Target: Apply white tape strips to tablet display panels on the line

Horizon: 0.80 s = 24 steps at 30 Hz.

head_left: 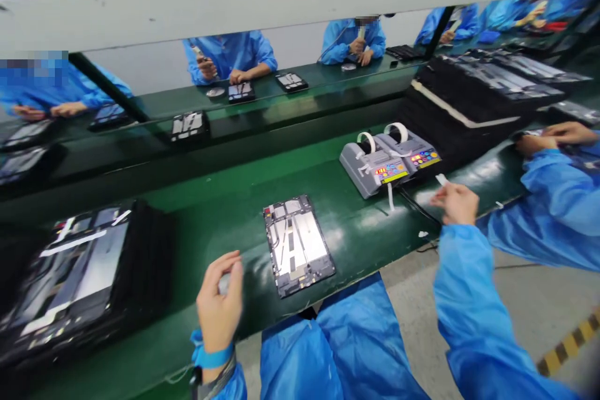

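Note:
My right hand [457, 205] is raised over the table's front edge, right of the tape dispensers. Its fingertips pinch a short strip of white tape [441, 180]. My left hand [219, 303] hovers near the front edge, left of an opened tablet [300, 244], apart from it. Its fingers curve loosely towards the thumb; a pale patch shows between them, and I see no held object clearly. The tablet lies flat with its silvery battery and inner boards bare. Two grey tape dispensers [375, 165] with lit displays stand beyond it, a white strip hanging from one.
A tall stack of opened tablets [89, 262] in black trays stands at left. Black padding and more tablets [506, 78] fill the back right. A co-worker's hands [557, 137] are close on my right. Several people work behind a white crossbar [281, 6]. A cable [419, 205] trails off the dispensers.

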Tool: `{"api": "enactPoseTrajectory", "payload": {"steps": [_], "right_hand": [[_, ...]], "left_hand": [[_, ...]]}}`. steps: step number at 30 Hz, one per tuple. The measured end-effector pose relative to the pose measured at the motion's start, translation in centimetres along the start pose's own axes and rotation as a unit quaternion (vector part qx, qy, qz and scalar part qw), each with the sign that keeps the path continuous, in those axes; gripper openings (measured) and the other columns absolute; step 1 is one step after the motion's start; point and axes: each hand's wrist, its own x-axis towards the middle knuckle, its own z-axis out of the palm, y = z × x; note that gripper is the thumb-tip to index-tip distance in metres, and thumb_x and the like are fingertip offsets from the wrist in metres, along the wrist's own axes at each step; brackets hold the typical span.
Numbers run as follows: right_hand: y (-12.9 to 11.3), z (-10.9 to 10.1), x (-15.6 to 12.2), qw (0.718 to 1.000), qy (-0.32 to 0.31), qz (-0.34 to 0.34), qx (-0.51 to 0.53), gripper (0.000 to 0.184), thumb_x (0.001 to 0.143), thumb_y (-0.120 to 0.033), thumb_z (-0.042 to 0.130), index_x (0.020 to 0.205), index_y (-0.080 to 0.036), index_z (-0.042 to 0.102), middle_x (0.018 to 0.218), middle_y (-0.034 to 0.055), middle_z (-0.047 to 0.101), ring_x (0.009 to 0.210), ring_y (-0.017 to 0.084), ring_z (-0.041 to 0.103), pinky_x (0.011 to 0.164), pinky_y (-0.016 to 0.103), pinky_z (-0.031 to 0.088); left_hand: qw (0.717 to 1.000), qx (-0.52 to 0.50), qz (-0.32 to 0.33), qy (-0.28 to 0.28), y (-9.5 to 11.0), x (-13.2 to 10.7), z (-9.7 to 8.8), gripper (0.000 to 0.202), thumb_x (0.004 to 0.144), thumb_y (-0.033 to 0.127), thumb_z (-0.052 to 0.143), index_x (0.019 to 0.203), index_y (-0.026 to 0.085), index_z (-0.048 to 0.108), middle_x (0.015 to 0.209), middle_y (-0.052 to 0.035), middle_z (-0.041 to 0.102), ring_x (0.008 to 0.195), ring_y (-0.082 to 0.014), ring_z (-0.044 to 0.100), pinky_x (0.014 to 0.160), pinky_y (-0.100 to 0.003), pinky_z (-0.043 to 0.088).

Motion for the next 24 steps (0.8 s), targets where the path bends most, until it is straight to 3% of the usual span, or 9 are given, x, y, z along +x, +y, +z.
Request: {"api": "enactPoseTrajectory", "payload": {"steps": [3,5,8,10,12,15,19,22,24], "right_hand": [[-0.7,-2.0,-3.9,0.998,-0.059,-0.032,-0.016,0.023,0.091,-0.026,0.075,0.070,-0.022,0.066,0.057,0.0019,0.061,0.044,0.007,0.058,0.046,0.024,0.049],[-0.6,-1.2,-7.4,0.976,-0.200,-0.075,-0.050,0.022,0.086,-0.041,0.082,0.079,-0.024,0.070,0.061,0.0037,0.064,0.049,0.010,0.061,0.050,0.025,0.051],[0.1,3.6,-12.7,0.892,-0.433,-0.062,-0.113,0.039,0.081,-0.058,0.084,0.076,-0.023,0.068,0.057,0.0023,0.064,0.051,0.013,0.059,0.051,0.028,0.051],[0.8,7.7,-15.4,0.847,-0.516,-0.042,-0.120,0.046,0.079,-0.064,0.082,0.074,-0.023,0.063,0.056,-0.0001,0.063,0.051,0.014,0.057,0.052,0.028,0.048],[1.3,11.1,-17.0,0.824,-0.554,-0.037,-0.115,0.050,0.080,-0.068,0.079,0.073,-0.023,0.060,0.056,-0.0020,0.061,0.052,0.013,0.056,0.054,0.027,0.047],[1.7,13.8,-17.9,0.806,-0.582,-0.033,-0.103,0.050,0.083,-0.069,0.075,0.076,-0.022,0.059,0.056,-0.0035,0.059,0.053,0.013,0.054,0.055,0.026,0.045],[2.3,14.8,-18.3,0.799,-0.595,-0.026,-0.088,0.047,0.085,-0.065,0.075,0.077,-0.022,0.060,0.058,-0.0036,0.059,0.053,0.012,0.053,0.055,0.026,0.044],[3.2,15.1,-18.7,0.804,-0.586,-0.028,-0.091,0.046,0.086,-0.064,0.074,0.076,-0.021,0.063,0.058,-0.0025,0.059,0.054,0.013,0.053,0.055,0.026,0.044],[3.8,15.4,-18.7,0.830,-0.548,-0.036,-0.096,0.045,0.086,-0.064,0.074,0.076,-0.021,0.066,0.059,-0.0015,0.060,0.054,0.013,0.054,0.053,0.026,0.044]], "left_hand": [[0.998,-0.011,0.008,-0.061,0.6,0.7,1.2,0.024,0.098,0.042,0.061,0.092,0.021,0.072,0.109,-0.0099,0.077,0.107,-0.0261,0.071,0.103,-0.044,0.055],[0.994,-0.030,0.016,-0.102,1.3,1.6,2.1,0.024,0.098,0.040,0.060,0.093,0.021,0.073,0.106,-0.0097,0.077,0.104,-0.0252,0.072,0.099,-0.042,0.056],[0.985,-0.055,0.018,-0.161,2.2,3.2,3.9,0.020,0.097,0.037,0.062,0.099,0.021,0.074,0.101,-0.0082,0.078,0.097,-0.0231,0.071,0.093,-0.039,0.056],[0.977,-0.089,-0.005,-0.195,2.7,4.1,5.4,0.019,0.095,0.036,0.065,0.102,0.020,0.073,0.097,-0.0068,0.077,0.091,-0.0211,0.071,0.085,-0.035,0.056],[0.961,-0.151,-0.047,-0.226,3.2,4.8,7.0,0.024,0.092,0.037,0.070,0.108,0.019,0.069,0.095,-0.0063,0.077,0.086,-0.0191,0.070,0.078,-0.031,0.054],[0.920,-0.256,-0.113,-0.275,4.0,5.8,8.9,0.043,0.084,0.037,0.080,0.117,0.017,0.063,0.096,-0.0064,0.077,0.080,-0.0158,0.068,0.073,-0.028,0.052],[0.876,-0.343,-0.168,-0.296,4.7,6.6,10.2,0.056,0.075,0.031,0.088,0.121,0.018,0.059,0.089,-0.0024,0.073,0.074,-0.0126,0.064,0.071,-0.026,0.050],[0.876,-0.355,-0.175,-0.277,4.7,6.8,10.6,0.054,0.075,0.029,0.088,0.119,0.018,0.059,0.081,0.0009,0.070,0.069,-0.0120,0.062,0.068,-0.026,0.048],[0.887,-0.340,-0.163,-0.265,4.5,6.8,10.8,0.050,0.077,0.027,0.085,0.119,0.018,0.058,0.078,0.0017,0.070,0.069,-0.0126,0.063,0.069,-0.026,0.048]]}}
